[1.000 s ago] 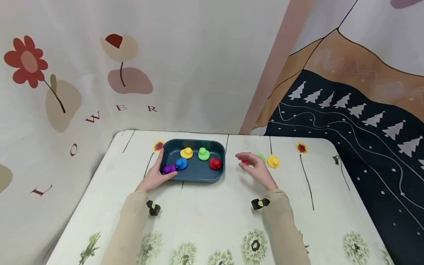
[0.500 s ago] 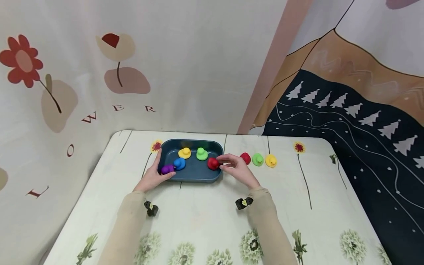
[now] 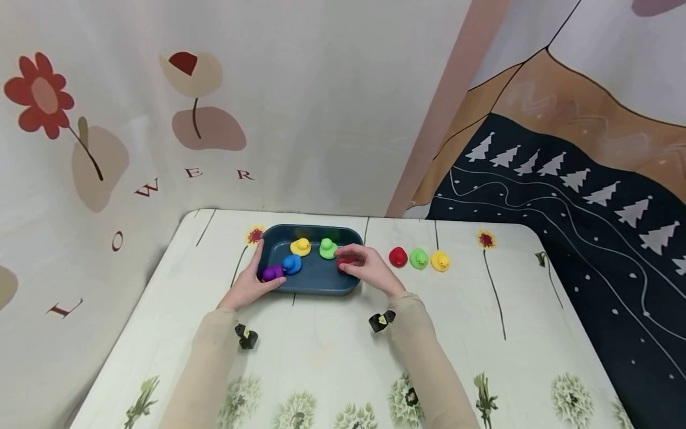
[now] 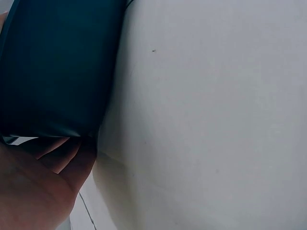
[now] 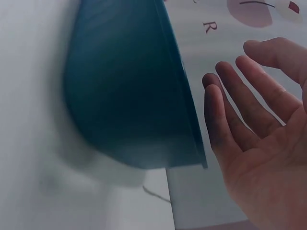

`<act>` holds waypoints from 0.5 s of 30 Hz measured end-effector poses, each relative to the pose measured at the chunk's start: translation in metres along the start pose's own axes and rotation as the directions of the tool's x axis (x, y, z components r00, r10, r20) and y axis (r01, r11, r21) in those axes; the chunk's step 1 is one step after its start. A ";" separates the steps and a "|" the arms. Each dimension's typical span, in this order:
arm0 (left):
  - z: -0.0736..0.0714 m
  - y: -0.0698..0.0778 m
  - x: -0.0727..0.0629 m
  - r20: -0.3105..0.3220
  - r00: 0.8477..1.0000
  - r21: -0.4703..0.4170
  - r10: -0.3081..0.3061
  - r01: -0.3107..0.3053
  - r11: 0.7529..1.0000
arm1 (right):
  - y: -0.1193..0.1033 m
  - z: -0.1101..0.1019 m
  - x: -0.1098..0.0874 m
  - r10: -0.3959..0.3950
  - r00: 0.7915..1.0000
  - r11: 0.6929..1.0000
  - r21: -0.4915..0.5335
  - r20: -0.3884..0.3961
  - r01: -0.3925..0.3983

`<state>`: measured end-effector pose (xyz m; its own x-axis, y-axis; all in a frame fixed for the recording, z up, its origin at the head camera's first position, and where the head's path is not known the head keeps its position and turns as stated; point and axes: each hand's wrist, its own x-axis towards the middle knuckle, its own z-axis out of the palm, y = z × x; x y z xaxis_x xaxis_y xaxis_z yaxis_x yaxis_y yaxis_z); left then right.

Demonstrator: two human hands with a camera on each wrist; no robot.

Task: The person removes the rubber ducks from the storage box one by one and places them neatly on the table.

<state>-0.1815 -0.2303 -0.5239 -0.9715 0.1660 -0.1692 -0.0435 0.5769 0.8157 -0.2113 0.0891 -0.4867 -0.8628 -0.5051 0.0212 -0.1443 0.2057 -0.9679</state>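
Observation:
A dark blue tray [image 3: 316,287] sits on the table with several toy ducks inside. My left hand [image 3: 249,287] grips its left end, thumb over the front rim; the left wrist view shows the fingers [image 4: 72,160] against the tray's side. Over the tray's right end reaches my right hand [image 3: 370,271], its fingertips around a red duck [image 3: 343,261] that they mostly cover. Thumb and fingers are spread apart in the right wrist view, where the duck is hidden. A purple duck [image 3: 273,273], blue duck [image 3: 292,264], yellow duck [image 3: 301,246] and green duck [image 3: 327,248] share the tray.
Right of the tray stand another red duck [image 3: 398,257], a green duck [image 3: 419,258] and a yellow duck [image 3: 440,261] in a row. A white flower-print cloth covers the table [image 3: 321,351]. A printed curtain [image 3: 321,119] hangs behind it.
My right hand has moved left, from in front of the row of ducks to over the red duck in the tray. My left hand has kept its grip on the tray.

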 end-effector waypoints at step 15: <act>0.000 0.000 0.000 -0.003 1.000 -0.009 0.006 -0.006 1.000 | -0.009 0.025 0.019 -0.040 0.995 0.993 -0.110 0.096 0.050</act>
<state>-0.1810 -0.2304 -0.5240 -0.9725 0.1672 -0.1624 -0.0394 0.5690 0.8214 -0.2141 0.0571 -0.4834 -0.8057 -0.5912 0.0356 -0.2402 0.2712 -0.9321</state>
